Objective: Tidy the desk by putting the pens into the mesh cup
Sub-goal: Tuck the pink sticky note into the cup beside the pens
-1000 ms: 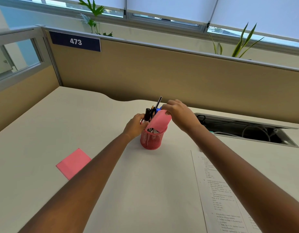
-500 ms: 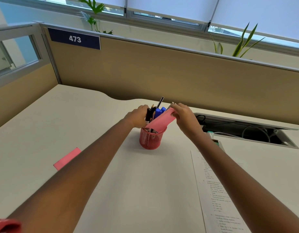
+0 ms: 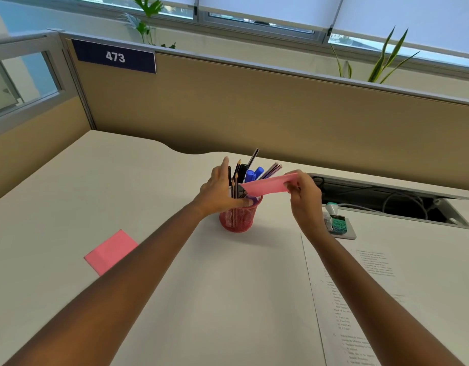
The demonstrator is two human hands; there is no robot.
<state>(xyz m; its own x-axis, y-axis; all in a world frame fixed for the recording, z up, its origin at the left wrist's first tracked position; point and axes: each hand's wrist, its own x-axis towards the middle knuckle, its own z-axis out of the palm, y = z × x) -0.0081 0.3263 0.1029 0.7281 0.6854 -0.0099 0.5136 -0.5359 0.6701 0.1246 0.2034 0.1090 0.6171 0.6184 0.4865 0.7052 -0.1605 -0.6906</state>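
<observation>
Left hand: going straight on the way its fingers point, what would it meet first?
Likely the tan partition panel behind the white desk. The left hand lies beside the pens and pencils in the red mesh cup, fingers aimed past them; depth is unclear.

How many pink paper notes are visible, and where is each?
2. One pink note lies flat on the desk, left of the left forearm. The second pink note is held by the right hand, above the red mesh cup. More could be hidden inside the cup.
</observation>
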